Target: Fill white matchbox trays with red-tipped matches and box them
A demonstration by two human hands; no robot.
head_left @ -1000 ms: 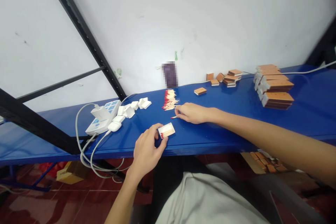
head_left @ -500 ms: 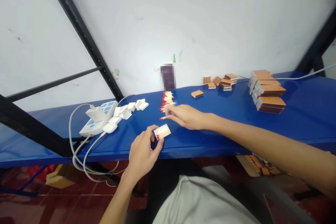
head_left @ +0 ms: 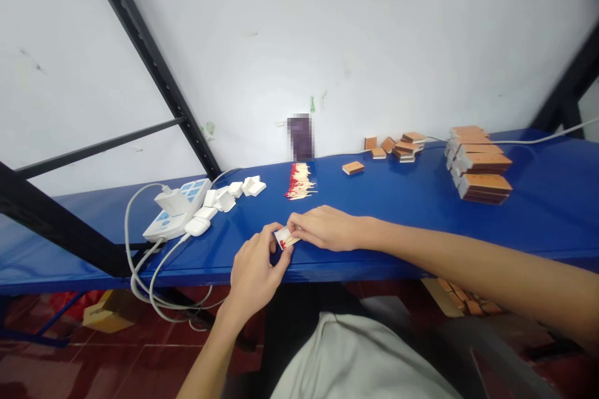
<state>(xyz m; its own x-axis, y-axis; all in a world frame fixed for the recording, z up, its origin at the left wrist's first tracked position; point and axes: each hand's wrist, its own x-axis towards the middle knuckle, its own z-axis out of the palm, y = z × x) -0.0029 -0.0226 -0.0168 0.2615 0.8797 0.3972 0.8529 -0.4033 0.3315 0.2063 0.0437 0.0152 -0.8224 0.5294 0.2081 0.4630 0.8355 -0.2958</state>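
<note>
My left hand [head_left: 256, 271] grips a small white matchbox tray [head_left: 281, 234] between thumb and fingers at the shelf's front edge. Several red-headed matches [head_left: 289, 242] lie inside the tray. Over its right part is my right hand [head_left: 322, 227], thumb and fingers pinched together on a match whose far end they hide. Just behind my hands, a pile of loose matches [head_left: 300, 182] lies on the blue shelf [head_left: 393, 212], red heads to the left.
White trays [head_left: 225, 201] and a power strip [head_left: 180, 215] with cables lie to the left. Brown matchboxes [head_left: 406, 148] are scattered at the back right, with a taller stack [head_left: 484, 184] farther right. A black post [head_left: 154, 62] rises at the left.
My right hand has moved toward me with a match, from beside the loose pile to over the white tray. My left hand holds the tray in about the same place.
</note>
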